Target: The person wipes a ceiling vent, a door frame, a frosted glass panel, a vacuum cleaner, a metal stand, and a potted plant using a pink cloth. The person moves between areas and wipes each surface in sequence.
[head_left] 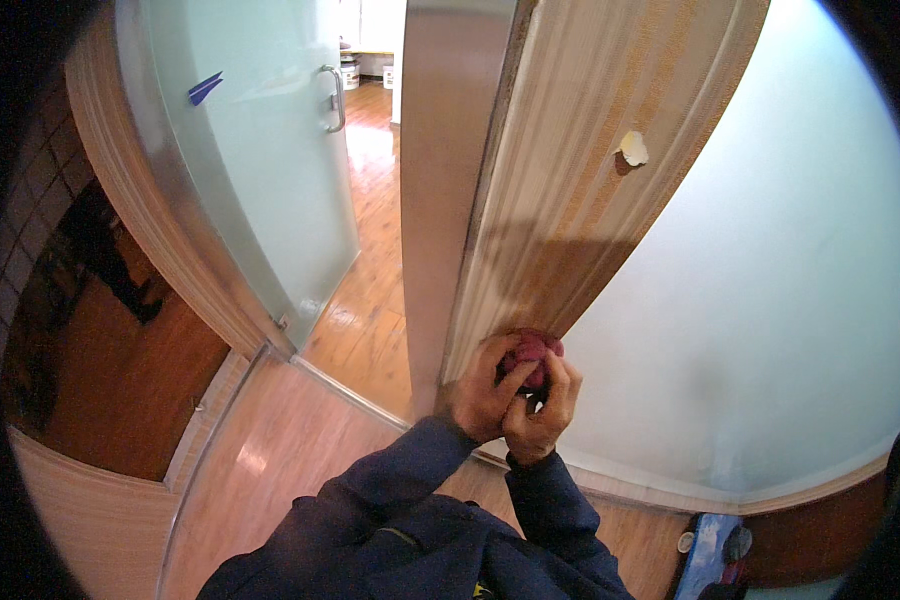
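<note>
Both of my hands are together in front of my chest, close to a striped wallpapered wall [562, 172]. My left hand [486, 394] grips one side of a crumpled dark red cloth [531, 356]. Fingers of my right hand [546, 409] pinch the same cloth from the other side, the two hands touching. Whether the cloth wraps anything cannot be seen. Dark blue sleeves cover both forearms. Higher on the wall, a torn patch [633, 148] shows pale material.
Left of the wall, a frosted glass door [270, 165] with a metal handle [337, 99] stands ajar beside a metal door frame [450, 187]. A frosted panel [720, 300] is at right. A blue-and-white object [709, 551] lies low at right, beside a small round object [686, 541].
</note>
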Demonstrator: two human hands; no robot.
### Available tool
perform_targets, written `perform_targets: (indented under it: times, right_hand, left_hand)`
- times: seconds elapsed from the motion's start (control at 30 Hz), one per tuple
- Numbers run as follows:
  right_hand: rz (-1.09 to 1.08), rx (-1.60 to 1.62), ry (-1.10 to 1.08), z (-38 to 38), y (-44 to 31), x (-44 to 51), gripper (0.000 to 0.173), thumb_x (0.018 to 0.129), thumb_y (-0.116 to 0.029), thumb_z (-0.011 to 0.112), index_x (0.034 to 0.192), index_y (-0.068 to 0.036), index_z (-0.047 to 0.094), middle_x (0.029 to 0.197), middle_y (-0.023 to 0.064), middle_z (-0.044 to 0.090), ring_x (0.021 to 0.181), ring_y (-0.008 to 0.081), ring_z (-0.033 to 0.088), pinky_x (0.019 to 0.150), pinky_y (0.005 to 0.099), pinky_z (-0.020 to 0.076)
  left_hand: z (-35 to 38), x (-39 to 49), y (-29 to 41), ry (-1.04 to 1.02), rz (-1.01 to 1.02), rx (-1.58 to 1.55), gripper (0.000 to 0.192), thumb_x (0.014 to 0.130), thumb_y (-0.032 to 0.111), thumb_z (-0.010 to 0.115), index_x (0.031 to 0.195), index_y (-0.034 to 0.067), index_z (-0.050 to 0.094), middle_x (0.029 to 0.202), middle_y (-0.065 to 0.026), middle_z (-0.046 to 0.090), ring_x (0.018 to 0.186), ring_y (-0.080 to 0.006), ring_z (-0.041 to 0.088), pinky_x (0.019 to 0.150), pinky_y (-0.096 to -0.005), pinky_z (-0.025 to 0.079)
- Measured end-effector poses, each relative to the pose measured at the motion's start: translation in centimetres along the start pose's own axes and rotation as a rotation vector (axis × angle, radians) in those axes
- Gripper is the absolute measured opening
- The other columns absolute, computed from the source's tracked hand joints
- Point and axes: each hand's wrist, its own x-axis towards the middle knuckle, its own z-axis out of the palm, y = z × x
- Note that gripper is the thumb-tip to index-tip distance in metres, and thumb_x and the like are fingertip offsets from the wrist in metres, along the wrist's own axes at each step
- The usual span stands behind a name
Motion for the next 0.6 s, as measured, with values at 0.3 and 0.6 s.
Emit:
perform_targets:
  times: [0.3,0.6]
  right_hand:
    - [0.111,-0.002,-0.160,2.0,1.5,-3.9,0.046,0.073,0.007,0.054,0.119,0.003,0.059,0.108,0.0215,0.058,0.096,0.0357,0.060,0.081,0.0382,0.0528]
    - [-0.153,0.001,-0.178,4.3,-1.8,0.2,0.050,0.074,0.004,0.057,0.123,0.000,0.059,0.116,0.0240,0.058,0.107,0.0409,0.058,0.092,0.0422,0.0488]
  left_hand:
    - [1.2,-4.9,-3.2,0.027,-0.783,-0.578,0.026,0.094,0.018,0.060,0.114,0.001,0.059,0.103,-0.0166,0.062,0.093,-0.0253,0.062,0.082,-0.0344,0.050]
    - [-2.1,-1.9,-3.4,0.173,-0.762,-0.423,0.034,0.097,0.029,0.058,0.119,0.003,0.059,0.110,-0.0195,0.062,0.099,-0.0294,0.062,0.086,-0.0356,0.048]
